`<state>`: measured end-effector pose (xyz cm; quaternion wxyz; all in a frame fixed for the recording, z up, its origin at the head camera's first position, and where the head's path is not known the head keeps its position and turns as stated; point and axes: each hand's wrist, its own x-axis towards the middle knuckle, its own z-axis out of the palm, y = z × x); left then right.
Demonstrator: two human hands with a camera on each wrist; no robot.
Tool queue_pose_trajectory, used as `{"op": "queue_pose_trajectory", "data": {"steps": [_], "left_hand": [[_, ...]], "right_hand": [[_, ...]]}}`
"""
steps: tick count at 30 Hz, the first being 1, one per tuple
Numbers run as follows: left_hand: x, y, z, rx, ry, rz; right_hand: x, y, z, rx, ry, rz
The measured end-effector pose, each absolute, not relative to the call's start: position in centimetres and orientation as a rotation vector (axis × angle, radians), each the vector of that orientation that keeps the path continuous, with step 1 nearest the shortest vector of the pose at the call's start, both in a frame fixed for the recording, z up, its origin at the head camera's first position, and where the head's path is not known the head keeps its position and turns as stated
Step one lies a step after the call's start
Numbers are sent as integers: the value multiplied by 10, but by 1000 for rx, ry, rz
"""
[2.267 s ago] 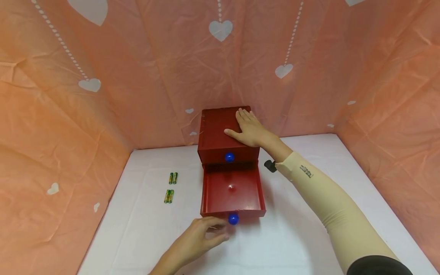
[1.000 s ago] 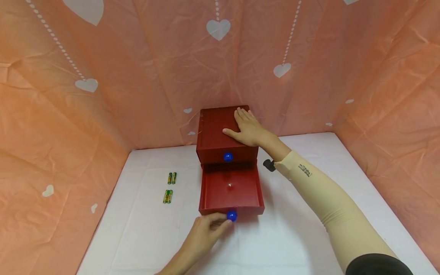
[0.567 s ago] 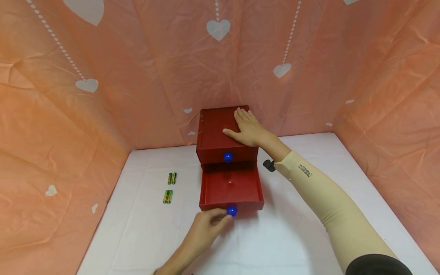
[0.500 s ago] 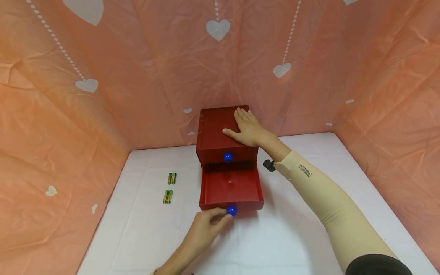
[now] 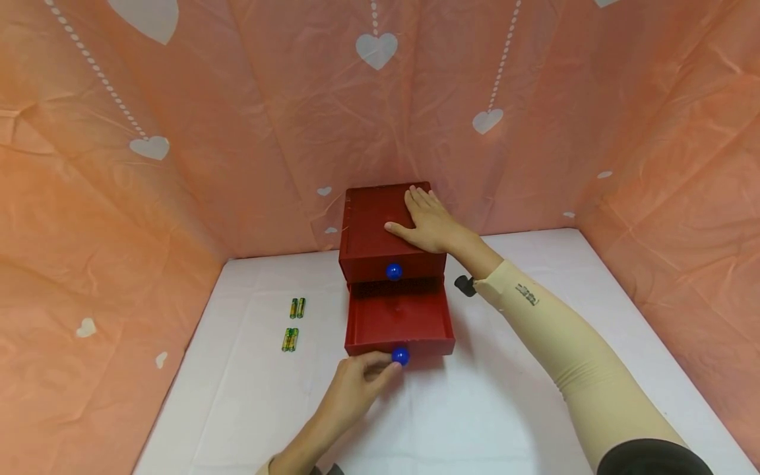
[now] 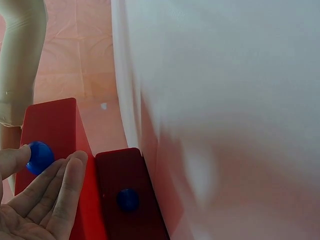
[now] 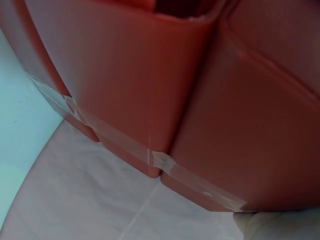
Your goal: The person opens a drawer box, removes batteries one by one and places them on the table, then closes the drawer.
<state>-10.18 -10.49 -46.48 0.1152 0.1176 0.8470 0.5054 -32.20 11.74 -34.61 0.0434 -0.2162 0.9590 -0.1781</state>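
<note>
A red two-drawer box [image 5: 374, 224] stands at the back of the table, its lower drawer [image 5: 398, 320] pulled partly out and bare inside. My left hand [image 5: 350, 392] pinches the blue round knob [image 5: 400, 356] on that drawer's front. In the left wrist view the thumb and fingers [image 6: 70, 192] lie on opposite sides of the knob [image 6: 40, 158]. My right hand [image 5: 430, 222] rests flat, fingers straight, on top of the box. The upper drawer, with its own blue knob [image 5: 394, 271], is closed. In the right wrist view the box's side [image 7: 125, 75] bears clear tape.
Left of the box lie two pairs of green-gold batteries, a far pair [image 5: 297, 308] and a near pair [image 5: 290, 340], on the white tablecloth [image 5: 249, 396]. Orange-pink cloth [image 5: 267, 132] with white hearts hangs behind and at both sides.
My left hand has gone from beside the lower knob to gripping it. The lower drawer has slid part of the way inward. My right hand has stayed on the box top.
</note>
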Motion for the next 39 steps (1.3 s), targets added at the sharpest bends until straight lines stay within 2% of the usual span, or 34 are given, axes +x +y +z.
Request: {"op": "queue_pose_trajectory", "data": {"steps": [39], "left_hand": [[-139, -97, -465, 369, 2595, 1525]], "right_hand": [[-321, 117, -345, -656, 2929, -534]]}}
